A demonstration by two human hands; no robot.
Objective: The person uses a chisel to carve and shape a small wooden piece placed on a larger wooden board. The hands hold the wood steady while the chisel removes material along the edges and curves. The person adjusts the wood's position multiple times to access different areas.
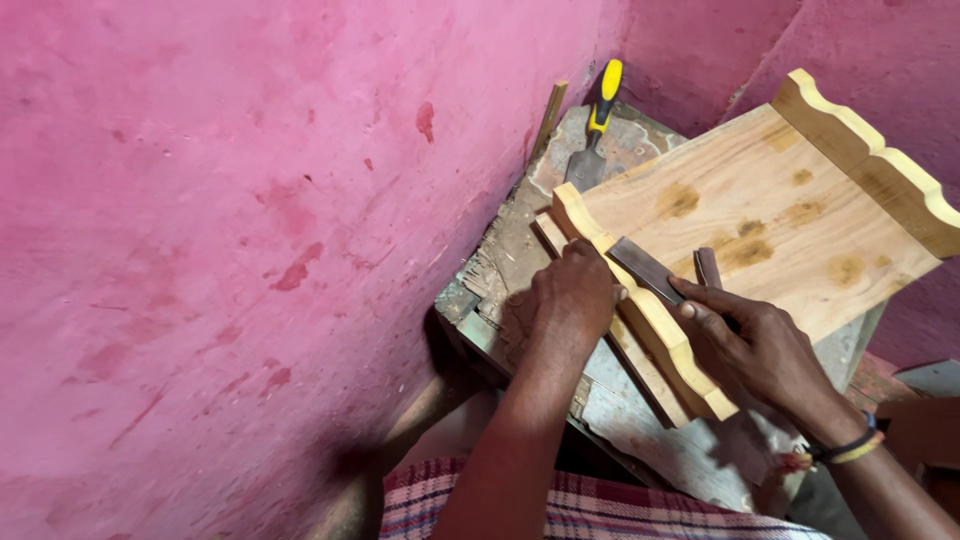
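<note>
A worn, paint-flecked workbench (640,440) stands pushed into the corner of a room with rough pink plastered walls (220,230), and on it lies a pale wooden shelf panel (760,215) with scalloped rails along two edges. The left hand (570,290) has its fingers curled down over the near scalloped rail (640,310), while the right hand (755,345) pinches a flat dark metal blade (645,268) against the panel beside that rail. A yellow-handled chisel (598,125) lies at the bench's far end near the wall.
</note>
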